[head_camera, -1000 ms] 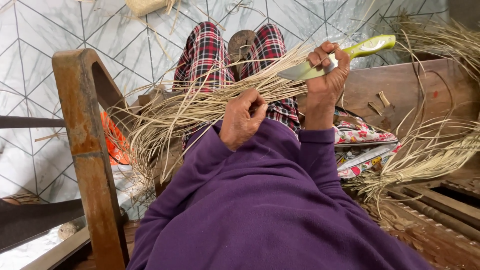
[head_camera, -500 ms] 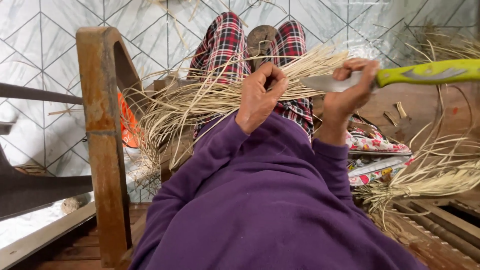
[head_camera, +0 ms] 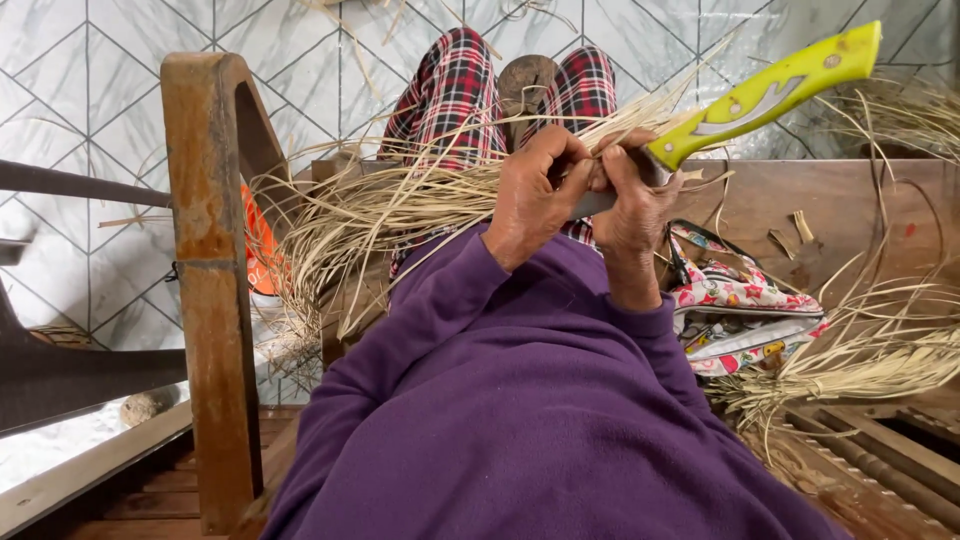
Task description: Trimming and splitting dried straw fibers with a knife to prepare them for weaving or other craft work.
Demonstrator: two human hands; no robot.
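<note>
My left hand (head_camera: 535, 195) grips a bundle of dry straw-coloured fibres (head_camera: 370, 215) that fans out to the left over my lap. Right beside it, touching it, my right hand (head_camera: 630, 200) is closed around a knife with a lime-green handle (head_camera: 765, 95). The handle points up to the right; the blade is mostly hidden between my hands. Purple sleeves cover both arms, and my legs in red plaid trousers (head_camera: 455, 95) stretch away over the tiled floor.
A wooden chair arm and post (head_camera: 210, 270) stands at my left. A floral pouch (head_camera: 745, 310) lies on the wooden bench (head_camera: 860, 220) at my right, with another sheaf of fibres (head_camera: 860, 360) beside it. An orange object (head_camera: 258, 250) shows behind the post.
My right hand with the knife has moved in from the right until it touches my left hand at the bundle. The green handle now tilts up to the right.
</note>
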